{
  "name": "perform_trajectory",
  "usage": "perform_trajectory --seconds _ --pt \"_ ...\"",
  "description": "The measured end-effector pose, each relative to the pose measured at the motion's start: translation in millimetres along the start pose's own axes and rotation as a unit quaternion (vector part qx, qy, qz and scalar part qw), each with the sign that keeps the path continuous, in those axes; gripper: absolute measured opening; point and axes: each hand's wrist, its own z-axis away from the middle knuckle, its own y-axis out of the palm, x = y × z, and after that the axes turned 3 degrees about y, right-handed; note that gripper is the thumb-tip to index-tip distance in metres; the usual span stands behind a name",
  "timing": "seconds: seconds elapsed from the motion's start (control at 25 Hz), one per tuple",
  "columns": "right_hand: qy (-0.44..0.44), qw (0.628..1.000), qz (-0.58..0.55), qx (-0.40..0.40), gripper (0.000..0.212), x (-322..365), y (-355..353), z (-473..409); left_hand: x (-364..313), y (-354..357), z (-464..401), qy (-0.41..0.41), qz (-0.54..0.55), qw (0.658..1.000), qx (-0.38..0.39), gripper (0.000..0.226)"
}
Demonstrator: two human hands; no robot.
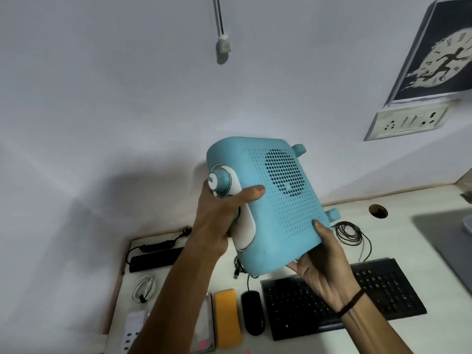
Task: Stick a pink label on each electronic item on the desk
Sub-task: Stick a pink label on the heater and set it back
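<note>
I hold a light blue fan heater (273,208) up in the air above the desk (408,200), tilted, its perforated grille facing me. My left hand (217,221) grips its knob side, thumb across the grille. My right hand (321,259) grips its lower edge from below, thumb on the grille. On the desk below lie a black keyboard (378,290), a black mouse (252,312), a black power strip (153,259), a white charger (132,328) and a coiled white cable (144,287). A pink label (203,344) shows on a flat item at the bottom edge.
A yellow case (227,318) lies left of the mouse. A coil of thin wire (348,232) sits behind the keyboard, near a cable hole (378,211). A grey mat (444,238) covers the right of the desk. A wall socket (406,122) and poster (439,49) hang on the right.
</note>
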Motion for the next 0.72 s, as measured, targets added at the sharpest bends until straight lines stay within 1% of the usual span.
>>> perform_trajectory --seconds 0.08,0.12,0.16,0.2,0.24,0.28,0.32,0.36,0.4,0.44,0.48,0.52,0.56,0.6,0.64,0.68,0.72 --pt "0.020 0.999 0.026 0.014 0.094 -5.5 -17.9 2.3 0.3 -11.6 -1.1 0.021 -0.026 0.999 0.026 0.071" --pt "0.038 0.998 0.022 0.039 0.100 -9.8 -27.2 2.2 -1.5 -17.6 1.1 0.028 -0.043 0.998 0.039 0.076" --pt "0.056 0.996 0.009 0.073 0.097 -15.7 -34.4 0.4 -6.1 -23.4 3.4 0.032 -0.051 0.997 0.052 0.080" --pt "0.067 0.990 -0.009 0.121 0.087 -22.6 -38.7 -1.3 -13.2 -28.5 5.9 0.032 -0.046 0.996 0.066 0.082" --pt "0.074 0.983 -0.021 0.166 0.071 -29.5 -37.5 -2.8 -21.4 -32.3 9.0 0.025 -0.024 0.996 0.084 0.083" --pt "0.069 0.979 -0.031 0.189 0.056 -34.2 -36.8 -6.4 -31.2 -34.6 12.7 0.013 -0.009 0.994 0.107 0.086" --pt "0.059 0.975 -0.023 0.211 0.050 -39.4 -43.5 -8.5 -40.2 -35.3 15.4 0.008 -0.013 0.991 0.129 0.089" --pt "0.063 0.967 0.006 0.248 0.050 -45.3 -46.6 -9.4 -47.4 -35.5 17.2 0.016 -0.039 0.988 0.147 0.093" --pt "0.081 0.958 0.074 0.264 0.052 -52.8 -49.3 -10.9 -54.6 -34.2 20.0 0.024 -0.068 0.983 0.167 0.094" --pt "0.111 0.943 0.185 0.254 0.058 -53.2 -52.7 -9.8 -61.1 -32.9 23.9 0.033 -0.099 0.977 0.186 0.092" --pt "0.125 0.916 0.304 0.232 0.066 -49.5 -58.9 -11.1 -67.8 -30.1 30.0 0.040 -0.130 0.970 0.202 0.087" --pt "0.141 0.898 0.362 0.205 0.075 -43.4 -63.9 -12.0 -73.3 -28.3 37.1 0.053 -0.173 0.959 0.220 0.078" --pt "0.160 0.901 0.375 0.146 0.088 -33.9 -71.8 -18.7 -79.8 -25.6 46.8 0.063 -0.216 0.945 0.239 0.067" --pt "0.171 0.918 0.349 0.081 0.106 -23.1 -76.7 -28.2 -81.6 -25.2 52.6 0.066 -0.259 0.929 0.255 0.061" --pt "0.188 0.932 0.308 0.021 0.119 -10.9 -75.2 -39.4 -82.5 -24.7 57.5 0.063 -0.298 0.915 0.264 0.059" --pt "0.218 0.948 0.232 -0.007 0.112 0.3 -60.6 -50.9 -79.3 -26.3 58.0 0.063 -0.334 0.901 0.269 0.059" --pt "0.243 0.954 0.175 -0.025 0.093 9.0 -46.2 -64.3 -73.5 -29.0 57.3 0.064 -0.359 0.891 0.271 0.058"
